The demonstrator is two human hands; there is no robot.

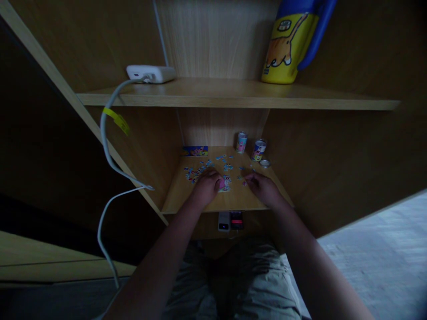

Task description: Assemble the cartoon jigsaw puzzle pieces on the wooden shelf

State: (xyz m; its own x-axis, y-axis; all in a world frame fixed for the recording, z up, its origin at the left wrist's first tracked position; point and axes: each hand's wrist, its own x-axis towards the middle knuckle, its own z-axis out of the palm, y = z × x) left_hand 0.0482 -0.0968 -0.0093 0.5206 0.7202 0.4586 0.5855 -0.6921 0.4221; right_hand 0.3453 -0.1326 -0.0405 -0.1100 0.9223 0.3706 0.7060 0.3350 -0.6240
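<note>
Small jigsaw puzzle pieces (228, 167) lie scattered over the lower wooden shelf. My left hand (207, 186) rests among them with its fingers curled, beside a joined patch of puzzle (227, 183). Something pink shows at its thumb; whether it is a piece or the thumb itself is unclear. To the right, my right hand (263, 188) has its fingertips drawn together over a few loose pieces (239, 178). Anything between those fingertips is too small and dark to make out.
At the back stand a printed can (241, 142) and an open can (259, 150), with a round lid (265, 163) nearby. A picture strip (195, 151) lies back left. The upper shelf (213, 98) overhangs, bearing a white charger (151, 74) and yellow mug (283, 49). A cable (104, 129) hangs left.
</note>
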